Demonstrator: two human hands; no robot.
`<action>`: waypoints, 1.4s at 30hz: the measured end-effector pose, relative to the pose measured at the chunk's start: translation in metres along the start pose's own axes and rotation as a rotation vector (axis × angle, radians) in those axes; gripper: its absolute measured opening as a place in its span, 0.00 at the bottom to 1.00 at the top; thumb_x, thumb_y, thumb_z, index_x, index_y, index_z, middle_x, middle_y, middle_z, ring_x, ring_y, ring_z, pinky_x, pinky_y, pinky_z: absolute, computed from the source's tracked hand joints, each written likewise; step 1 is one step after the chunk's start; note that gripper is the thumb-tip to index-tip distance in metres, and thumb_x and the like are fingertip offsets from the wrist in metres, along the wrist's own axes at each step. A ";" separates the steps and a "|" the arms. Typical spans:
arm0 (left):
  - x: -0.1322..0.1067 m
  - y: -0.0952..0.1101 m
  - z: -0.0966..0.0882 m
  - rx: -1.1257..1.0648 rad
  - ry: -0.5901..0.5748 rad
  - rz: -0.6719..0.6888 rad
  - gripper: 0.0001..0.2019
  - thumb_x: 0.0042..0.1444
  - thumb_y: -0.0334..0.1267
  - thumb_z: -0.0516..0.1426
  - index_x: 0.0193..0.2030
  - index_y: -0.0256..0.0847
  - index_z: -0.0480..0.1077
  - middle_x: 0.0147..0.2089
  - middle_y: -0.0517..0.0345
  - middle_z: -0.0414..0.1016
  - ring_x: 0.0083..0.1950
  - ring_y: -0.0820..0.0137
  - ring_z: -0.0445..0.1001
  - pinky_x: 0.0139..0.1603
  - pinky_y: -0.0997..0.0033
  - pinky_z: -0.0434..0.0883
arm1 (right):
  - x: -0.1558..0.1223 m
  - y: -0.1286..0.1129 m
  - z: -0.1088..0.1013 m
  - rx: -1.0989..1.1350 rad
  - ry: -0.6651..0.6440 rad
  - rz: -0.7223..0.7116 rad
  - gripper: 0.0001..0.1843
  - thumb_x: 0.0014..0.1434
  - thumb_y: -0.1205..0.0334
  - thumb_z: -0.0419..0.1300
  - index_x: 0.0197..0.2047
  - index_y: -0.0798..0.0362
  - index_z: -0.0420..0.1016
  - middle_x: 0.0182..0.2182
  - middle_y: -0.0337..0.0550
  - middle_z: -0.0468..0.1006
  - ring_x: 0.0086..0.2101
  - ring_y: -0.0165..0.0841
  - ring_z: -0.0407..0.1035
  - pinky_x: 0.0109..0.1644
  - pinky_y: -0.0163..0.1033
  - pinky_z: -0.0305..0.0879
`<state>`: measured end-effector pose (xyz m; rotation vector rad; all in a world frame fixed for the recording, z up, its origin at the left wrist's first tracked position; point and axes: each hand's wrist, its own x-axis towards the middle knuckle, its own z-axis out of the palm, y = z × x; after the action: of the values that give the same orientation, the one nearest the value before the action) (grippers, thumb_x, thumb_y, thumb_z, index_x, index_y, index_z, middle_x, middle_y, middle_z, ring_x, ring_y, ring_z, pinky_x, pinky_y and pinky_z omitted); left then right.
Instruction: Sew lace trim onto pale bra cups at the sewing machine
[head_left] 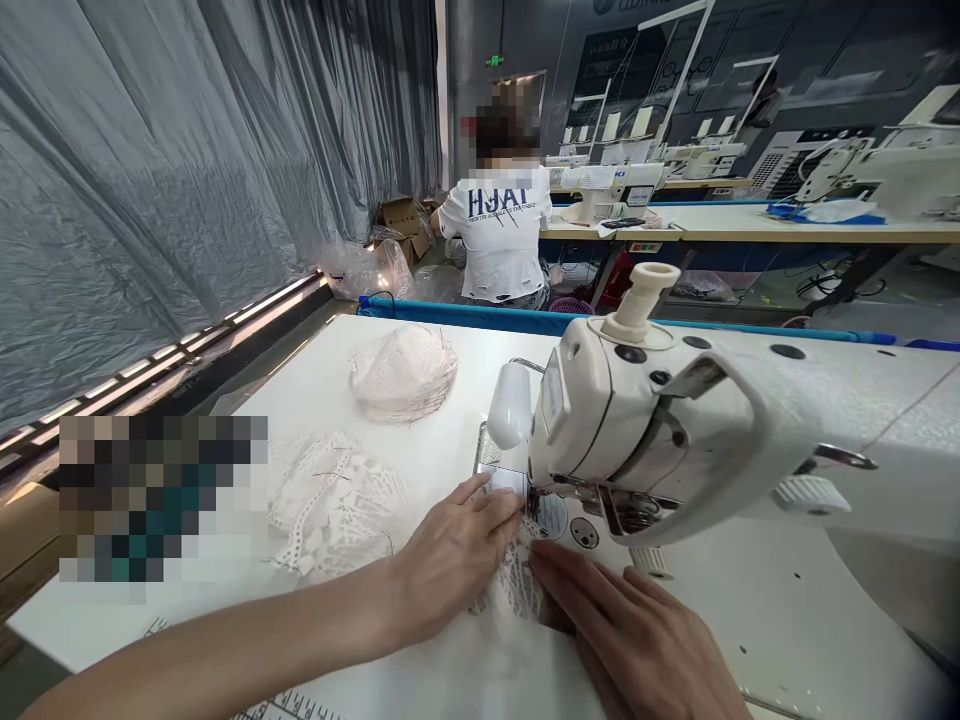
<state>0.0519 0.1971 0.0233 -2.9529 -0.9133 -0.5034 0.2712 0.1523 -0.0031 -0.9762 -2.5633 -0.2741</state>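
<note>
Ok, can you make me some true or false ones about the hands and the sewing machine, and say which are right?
1. Fingers of both the left hand and the right hand are at the white lace. True.
2. The sewing machine is black. False: the sewing machine is white.
3. Another heap of lace lies on the table, left of the machine. True.
4. The person ahead wears a green shirt. False: the shirt is white with dark letters.
5. A grey curtain hangs on the left. True.
</note>
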 end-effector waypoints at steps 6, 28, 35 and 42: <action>0.008 -0.010 -0.004 -0.077 -0.036 0.040 0.19 0.61 0.26 0.43 0.59 0.28 0.54 0.54 0.38 0.67 0.58 0.64 0.67 0.68 0.54 0.57 | -0.001 0.000 0.001 -0.108 -0.050 0.019 0.25 0.59 0.76 0.43 0.56 0.58 0.69 0.56 0.48 0.72 0.33 0.33 0.76 0.29 0.38 0.66; 0.003 -0.009 -0.003 -0.058 -0.106 0.038 0.20 0.56 0.25 0.47 0.56 0.28 0.56 0.60 0.36 0.62 0.64 0.60 0.59 0.69 0.52 0.52 | -0.002 -0.002 0.003 -0.125 -0.084 0.025 0.25 0.62 0.73 0.42 0.58 0.59 0.67 0.56 0.48 0.71 0.41 0.34 0.75 0.32 0.36 0.70; 0.006 -0.010 -0.007 -0.046 -0.106 0.035 0.16 0.58 0.24 0.44 0.54 0.28 0.58 0.57 0.39 0.65 0.61 0.63 0.64 0.70 0.54 0.50 | -0.001 -0.003 0.002 -0.152 -0.079 0.028 0.25 0.61 0.74 0.43 0.59 0.59 0.67 0.58 0.47 0.69 0.39 0.33 0.76 0.31 0.36 0.69; 0.000 -0.006 -0.011 -0.044 -0.138 0.024 0.20 0.57 0.23 0.45 0.57 0.27 0.55 0.59 0.37 0.62 0.63 0.62 0.62 0.71 0.55 0.49 | 0.000 -0.006 0.000 -0.135 -0.083 0.002 0.24 0.60 0.74 0.45 0.57 0.60 0.69 0.57 0.50 0.71 0.39 0.34 0.75 0.30 0.37 0.70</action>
<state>0.0454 0.2013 0.0330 -3.0669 -0.8878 -0.3256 0.2673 0.1480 -0.0029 -1.0592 -2.6471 -0.4190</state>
